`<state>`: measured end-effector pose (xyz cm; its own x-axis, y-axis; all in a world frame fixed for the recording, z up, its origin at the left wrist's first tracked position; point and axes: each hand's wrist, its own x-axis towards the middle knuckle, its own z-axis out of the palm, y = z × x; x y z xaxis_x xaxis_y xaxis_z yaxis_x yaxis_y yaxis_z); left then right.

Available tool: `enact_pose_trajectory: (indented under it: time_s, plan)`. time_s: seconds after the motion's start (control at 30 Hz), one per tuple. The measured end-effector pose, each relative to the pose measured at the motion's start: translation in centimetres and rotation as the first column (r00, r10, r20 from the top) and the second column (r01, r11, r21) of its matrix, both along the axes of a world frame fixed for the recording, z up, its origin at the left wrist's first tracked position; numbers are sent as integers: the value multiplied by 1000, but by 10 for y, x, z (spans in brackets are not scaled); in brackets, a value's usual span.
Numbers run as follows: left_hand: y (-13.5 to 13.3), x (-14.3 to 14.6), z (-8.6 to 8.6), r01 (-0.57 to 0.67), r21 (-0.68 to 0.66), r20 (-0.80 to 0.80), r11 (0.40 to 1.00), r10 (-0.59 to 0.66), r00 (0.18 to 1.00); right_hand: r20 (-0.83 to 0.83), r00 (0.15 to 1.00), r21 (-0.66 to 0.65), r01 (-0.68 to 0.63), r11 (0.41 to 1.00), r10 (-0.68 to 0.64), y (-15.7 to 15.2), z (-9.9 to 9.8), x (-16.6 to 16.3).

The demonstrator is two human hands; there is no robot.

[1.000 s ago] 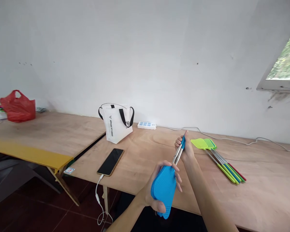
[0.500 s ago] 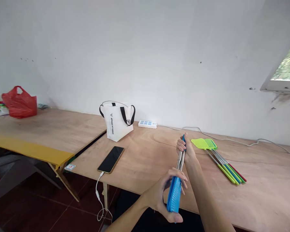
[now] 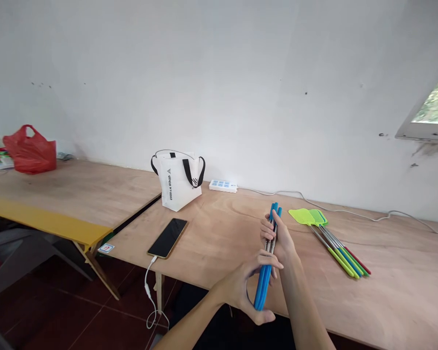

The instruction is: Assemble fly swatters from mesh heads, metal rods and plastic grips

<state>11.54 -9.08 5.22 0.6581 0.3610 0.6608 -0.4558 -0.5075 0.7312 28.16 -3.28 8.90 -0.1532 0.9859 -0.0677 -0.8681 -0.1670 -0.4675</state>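
Several blue fly swatters (image 3: 263, 287) with metal shafts are held as one bundle above the table's front edge, tilted a little to the right. Around their heads, seen edge-on at the lower end, my left hand (image 3: 243, 287) is curled, thumb below and fingers across the top. My right hand (image 3: 277, 236) wraps the shafts and the blue handles at the upper end, the handle tips sticking out past the fingers. To the right, a fan of fly swatters (image 3: 308, 217) lies on the table, with yellow-green heads on top and yellow-green, blue, green and red handles.
A phone (image 3: 168, 237) on a white cable (image 3: 148, 287) lies left of my hands. Behind it stand a white bag (image 3: 177, 184) with black handles and a power strip (image 3: 222, 185), its cord along the wall. A red plastic bag (image 3: 31, 153) sits on the left table (image 3: 76, 187).
The blue swatters have turned so their heads show edge-on instead of face-on. My right hand sits slightly lower, and the handle tips have spread into view above it.
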Motion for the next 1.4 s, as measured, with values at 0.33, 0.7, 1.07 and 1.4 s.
enact_pose_trajectory:
  time_s: [0.33, 0.7, 1.07, 1.4]
  plan:
    - [-2, -11, 13, -123, 163, -180, 979, 152, 972, 168, 985, 111, 28, 993, -46, -8, -14, -22]
    - [3, -2, -1, -257, 122, -298, 959, 283, 912, 235, 970, 51, 56, 997, -67, 24, -41, -16]
    - [-3, -28, -1, -209, 157, -353, 965, 253, 901, 195, 968, 67, 149, 987, -160, 65, -41, 7]
    - [-8, -10, 11, -18, 254, -408, 967, 124, 904, 151, 968, 105, 186, 977, -201, 61, -40, 54]
